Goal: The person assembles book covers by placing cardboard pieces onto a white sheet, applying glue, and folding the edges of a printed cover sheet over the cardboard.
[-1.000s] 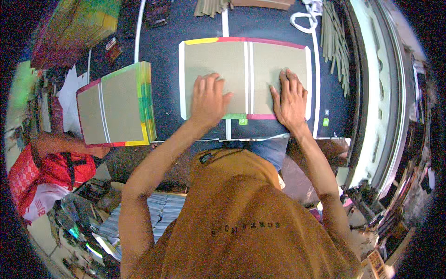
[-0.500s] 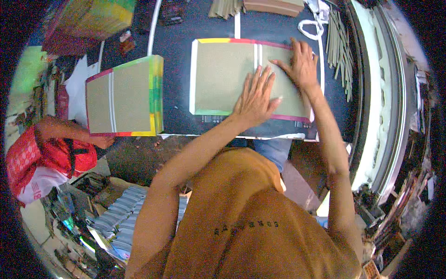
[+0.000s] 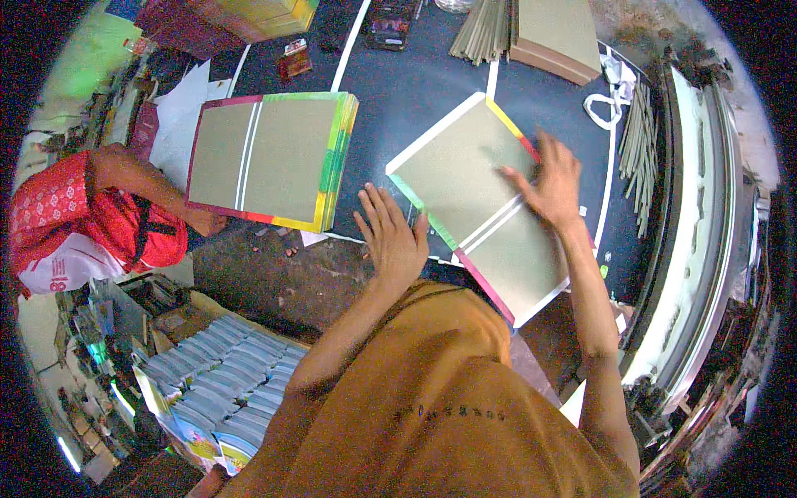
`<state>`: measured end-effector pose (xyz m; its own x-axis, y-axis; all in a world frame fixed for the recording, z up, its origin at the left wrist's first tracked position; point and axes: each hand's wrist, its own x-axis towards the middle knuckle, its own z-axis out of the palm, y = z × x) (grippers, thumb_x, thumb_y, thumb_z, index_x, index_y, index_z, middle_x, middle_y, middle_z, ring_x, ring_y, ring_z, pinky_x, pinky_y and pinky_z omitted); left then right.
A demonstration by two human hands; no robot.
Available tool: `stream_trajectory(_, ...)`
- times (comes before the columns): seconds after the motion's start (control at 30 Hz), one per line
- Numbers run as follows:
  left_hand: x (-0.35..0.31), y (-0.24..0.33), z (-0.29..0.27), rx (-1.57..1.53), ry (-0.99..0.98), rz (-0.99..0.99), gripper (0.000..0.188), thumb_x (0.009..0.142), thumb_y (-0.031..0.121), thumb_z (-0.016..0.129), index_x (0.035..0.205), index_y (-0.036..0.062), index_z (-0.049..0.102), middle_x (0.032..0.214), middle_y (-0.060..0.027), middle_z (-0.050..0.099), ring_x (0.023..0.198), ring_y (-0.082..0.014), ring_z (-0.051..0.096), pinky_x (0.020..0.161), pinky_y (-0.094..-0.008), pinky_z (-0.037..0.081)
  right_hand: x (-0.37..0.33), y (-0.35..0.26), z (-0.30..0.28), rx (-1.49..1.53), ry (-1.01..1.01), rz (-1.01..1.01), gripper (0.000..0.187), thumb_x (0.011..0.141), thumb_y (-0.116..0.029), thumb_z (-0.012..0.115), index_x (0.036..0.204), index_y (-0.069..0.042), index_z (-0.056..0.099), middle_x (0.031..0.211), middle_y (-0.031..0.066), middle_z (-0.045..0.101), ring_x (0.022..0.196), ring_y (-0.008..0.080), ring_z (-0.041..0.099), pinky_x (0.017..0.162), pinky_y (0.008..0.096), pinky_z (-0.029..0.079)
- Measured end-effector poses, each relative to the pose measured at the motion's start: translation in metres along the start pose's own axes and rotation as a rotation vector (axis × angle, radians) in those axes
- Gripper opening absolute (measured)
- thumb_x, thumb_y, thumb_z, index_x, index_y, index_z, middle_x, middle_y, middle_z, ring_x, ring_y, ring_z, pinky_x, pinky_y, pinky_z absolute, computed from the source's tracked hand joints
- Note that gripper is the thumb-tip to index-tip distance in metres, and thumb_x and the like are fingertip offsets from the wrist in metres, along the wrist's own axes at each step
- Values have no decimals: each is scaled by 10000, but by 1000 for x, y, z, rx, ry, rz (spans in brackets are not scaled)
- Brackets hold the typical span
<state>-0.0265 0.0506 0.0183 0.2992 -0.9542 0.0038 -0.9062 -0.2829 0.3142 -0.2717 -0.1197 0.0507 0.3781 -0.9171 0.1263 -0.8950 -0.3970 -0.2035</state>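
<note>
A hardcover book case (image 3: 465, 166) of grey board, with folded coloured edges and a double white strip across its middle, lies slantwise on the dark table. Its lower corner sticks out past the front edge toward my shirt. My right hand (image 3: 552, 184) rests on its right side, thumb stretched over the board and fingers spread along the far edge. Just off the green-edged side is my left hand (image 3: 393, 236), fingers apart and holding nothing; its thumb tip is close to that edge. To the left lies a stack of similar book cases (image 3: 290, 162), inner side up.
Another person's arm (image 3: 154, 191), with a red sleeve, reaches to the stack's near left corner. Far back are grey boards (image 3: 556, 41) and cut strips (image 3: 481, 33). More strips (image 3: 638, 158) and a white ring (image 3: 602, 110) lie right, beside a long pale rail (image 3: 701, 241).
The book case has turned from square to slantwise, and one end has come over the front edge. My left hand has lifted off it and moved left. The whole view has shifted.
</note>
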Motion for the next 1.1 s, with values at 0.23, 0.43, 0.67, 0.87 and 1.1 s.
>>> stream_trajectory(0.23,19,27,26,138,-65,-144,790,1008,368,503,1519,-171,234,1645,-341,107,1555,-453,65,1189,-704,55,45,-40,62,-57,-7,-97,1074,912,-739,498,1577,59,224,1645,235,261,1543,364,221,1244,514,185)
stream_trajectory(0.43,18,22,26,209,-106,-94,810,1002,388,515,1525,-163,236,1648,-326,133,1559,-428,96,1201,-681,72,46,-45,54,-60,-87,-143,1073,912,-729,503,1587,48,202,1677,194,204,1559,330,185,1252,516,168)
stream_trajectory(0.67,34,-16,-4,22,44,135,568,1000,356,556,1387,-59,525,1509,-243,442,1414,-424,386,1128,-565,318,99,23,40,57,-17,-536,761,954,-575,585,1449,-3,509,1496,185,522,1396,315,493,1194,506,330)
stream_trajectory(0.87,57,-22,19,-201,412,-22,175,898,190,724,1035,91,683,997,-105,585,984,-329,543,856,-464,428,119,43,51,61,101,-632,436,972,-450,615,1210,-100,722,1371,100,647,1332,265,562,1148,487,394)
stream_trajectory(1.1,52,-26,24,-306,485,-66,81,858,105,776,912,61,734,891,-72,635,911,-289,576,814,-412,469,117,45,58,119,88,-599,385,969,-414,628,1215,-136,728,1400,84,631,1370,250,526,1143,505,377)
